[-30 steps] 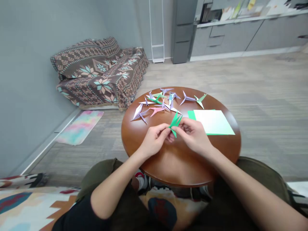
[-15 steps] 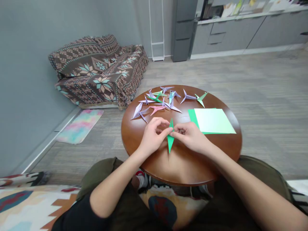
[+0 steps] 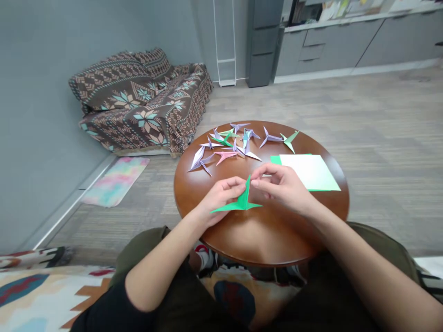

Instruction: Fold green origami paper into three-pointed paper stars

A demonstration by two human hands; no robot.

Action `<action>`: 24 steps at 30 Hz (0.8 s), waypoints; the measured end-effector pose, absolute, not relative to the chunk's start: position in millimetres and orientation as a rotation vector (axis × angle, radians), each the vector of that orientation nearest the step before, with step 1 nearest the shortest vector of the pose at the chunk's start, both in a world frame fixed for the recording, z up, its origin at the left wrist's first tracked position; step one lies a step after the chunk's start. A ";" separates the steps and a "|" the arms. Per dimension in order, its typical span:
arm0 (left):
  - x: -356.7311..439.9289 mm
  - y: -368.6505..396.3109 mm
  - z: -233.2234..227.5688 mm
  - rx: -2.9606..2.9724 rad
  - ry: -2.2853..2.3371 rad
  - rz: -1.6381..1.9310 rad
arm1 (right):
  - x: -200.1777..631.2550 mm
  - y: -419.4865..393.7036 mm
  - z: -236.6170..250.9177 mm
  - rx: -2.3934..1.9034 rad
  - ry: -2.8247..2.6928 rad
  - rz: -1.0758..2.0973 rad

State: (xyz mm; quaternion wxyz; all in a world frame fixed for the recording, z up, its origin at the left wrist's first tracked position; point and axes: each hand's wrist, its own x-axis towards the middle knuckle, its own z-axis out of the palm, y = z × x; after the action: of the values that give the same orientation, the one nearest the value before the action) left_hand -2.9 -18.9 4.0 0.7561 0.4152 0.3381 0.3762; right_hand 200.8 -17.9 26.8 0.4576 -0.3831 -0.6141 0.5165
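A folded green paper crane [image 3: 243, 201] is held above the near half of the round table, with one point standing up and two thin points spread left and right. My left hand [image 3: 221, 196] pinches it from the left between thumb and fingers. From the other side, my right hand [image 3: 282, 184] has its thumb and index finger closed at the upright point's edge; the exact contact is small and hard to see. Just beyond my hands lie several finished paper cranes, among them a pink one [image 3: 226, 156], a dark green one [image 3: 223, 140] and a lilac one [image 3: 270, 138].
The brown round table [image 3: 194, 193] stands over my knees. A stack of pale and green paper sheets [image 3: 311, 170] lies at its right. Farther off are a sofa with a patterned cover [image 3: 145, 101], a pastel mat [image 3: 116, 181] and grey cabinets [image 3: 321, 48].
The green crane has turned from a narrow upright diamond to a shape with two points spread sideways. My right hand has shifted slightly up and right, my left hand slightly down.
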 end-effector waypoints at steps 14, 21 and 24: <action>-1.7 -23.5 3.9 0.935 0.701 0.722 | 193.3 -20.0 18.3 -0.851 -1.298 1.582; -3.3 -23.2 3.7 0.914 0.761 0.792 | 192.9 -16.9 18.1 -0.849 -1.295 1.542; -3.0 -24.0 4.3 0.879 0.767 0.786 | 193.3 -15.8 18.1 -0.846 -1.320 1.533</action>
State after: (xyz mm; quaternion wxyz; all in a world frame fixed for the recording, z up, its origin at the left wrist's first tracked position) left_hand -3.0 -24.0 4.3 0.7627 0.4041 0.3528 0.3612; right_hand 193.3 -15.8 18.1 0.4569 -0.3432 -0.5357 0.6217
